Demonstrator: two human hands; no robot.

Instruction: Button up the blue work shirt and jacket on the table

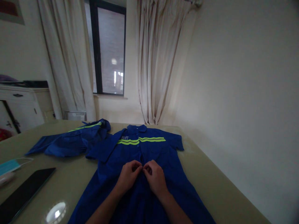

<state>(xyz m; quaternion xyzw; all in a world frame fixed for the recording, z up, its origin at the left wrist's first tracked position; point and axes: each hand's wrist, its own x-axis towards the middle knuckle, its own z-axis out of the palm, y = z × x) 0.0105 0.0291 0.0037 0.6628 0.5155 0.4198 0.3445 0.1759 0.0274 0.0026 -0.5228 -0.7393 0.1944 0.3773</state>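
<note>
In the head view, the only one I have, a blue shirt [155,151] lies front up on a worktop [233,199], right under both hands. Its long axis runs from twelve o'clock, where the folded collar [136,128] lies, toward six. The left hand [132,174] reaches in from seven o'clock, the right hand [154,174] from five; they nearly meet at the front opening, so neither is nearer. Each grip is pinched closed, thumb to finger, on the cloth there; I cannot tell whether a button sits between.

The fabric looks matte and softly creased, crossed by yellow-green stripes [153,139]. At ten o'clock a second blue garment [72,143] lies rumpled. Toward eight o'clock are a pleated light-blue mask [10,167] and a flat, dark, smooth slab [25,189]. The worktop is olive and glossy.
</note>
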